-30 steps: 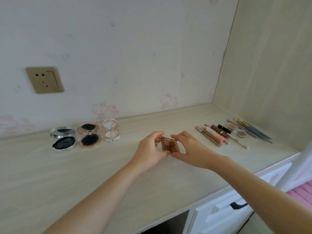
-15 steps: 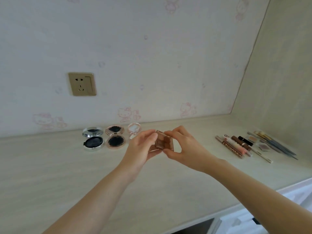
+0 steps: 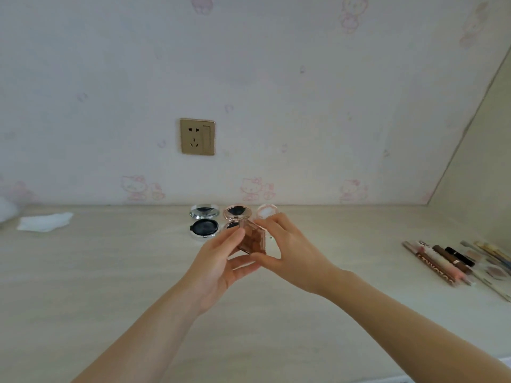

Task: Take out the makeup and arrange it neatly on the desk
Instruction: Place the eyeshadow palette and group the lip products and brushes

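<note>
Head-worn view, forward over desk (image 3: 83, 286)

You have a small brown square eyeshadow case (image 3: 253, 240) tilted above the worktop (image 3: 110, 272). At 12 o'clock lie three open round compacts (image 3: 204, 221); at 3 o'clock, a row of pencils, tubes and brushes (image 3: 453, 259).

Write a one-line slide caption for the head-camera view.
Both hands, left and right, hold a small brown eyeshadow palette above the desk.

One brown tube (image 3: 434, 269) among the makeup at right bears pale lettering, apparently "COLORKEY", partly blurred.
</note>
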A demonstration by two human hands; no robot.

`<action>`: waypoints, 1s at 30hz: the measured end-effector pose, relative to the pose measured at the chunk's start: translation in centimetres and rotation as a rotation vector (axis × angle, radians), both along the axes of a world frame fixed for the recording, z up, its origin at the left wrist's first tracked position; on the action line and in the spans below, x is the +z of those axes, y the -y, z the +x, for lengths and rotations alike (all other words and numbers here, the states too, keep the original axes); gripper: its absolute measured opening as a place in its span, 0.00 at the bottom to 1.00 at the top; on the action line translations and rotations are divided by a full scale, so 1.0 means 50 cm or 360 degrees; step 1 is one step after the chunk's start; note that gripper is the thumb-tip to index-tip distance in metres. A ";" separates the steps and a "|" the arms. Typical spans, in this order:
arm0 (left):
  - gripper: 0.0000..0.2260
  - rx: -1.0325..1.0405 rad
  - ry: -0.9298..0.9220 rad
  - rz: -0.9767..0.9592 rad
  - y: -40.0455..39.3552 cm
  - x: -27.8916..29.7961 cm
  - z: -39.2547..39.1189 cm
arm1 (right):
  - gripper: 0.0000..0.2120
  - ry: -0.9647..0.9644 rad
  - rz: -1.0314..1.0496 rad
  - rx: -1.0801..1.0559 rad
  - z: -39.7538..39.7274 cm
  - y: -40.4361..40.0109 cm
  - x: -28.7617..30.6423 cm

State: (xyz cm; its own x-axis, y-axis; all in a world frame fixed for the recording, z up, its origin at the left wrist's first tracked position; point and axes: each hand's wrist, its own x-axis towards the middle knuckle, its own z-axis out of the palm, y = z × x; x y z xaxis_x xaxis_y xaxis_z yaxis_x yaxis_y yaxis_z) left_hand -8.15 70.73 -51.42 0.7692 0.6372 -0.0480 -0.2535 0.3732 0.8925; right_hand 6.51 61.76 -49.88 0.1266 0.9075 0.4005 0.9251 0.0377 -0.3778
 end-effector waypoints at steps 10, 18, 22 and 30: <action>0.15 0.0137 0.0035 -0.0115 -0.013 -0.030 -0.050 | 0.25 -0.0150 0.0045 0.0119 -0.056 -0.044 -0.022; 0.16 0.0154 0.0082 -0.0222 -0.025 -0.050 -0.056 | 0.25 -0.0172 -0.0007 0.0153 -0.062 -0.058 -0.031; 0.15 0.0175 0.0076 -0.0230 -0.033 -0.054 -0.060 | 0.25 -0.0201 -0.0018 0.0167 -0.064 -0.061 -0.028; 0.15 0.0198 0.0084 -0.0257 -0.043 -0.051 -0.070 | 0.23 -0.0228 -0.0108 0.0214 -0.054 -0.065 -0.007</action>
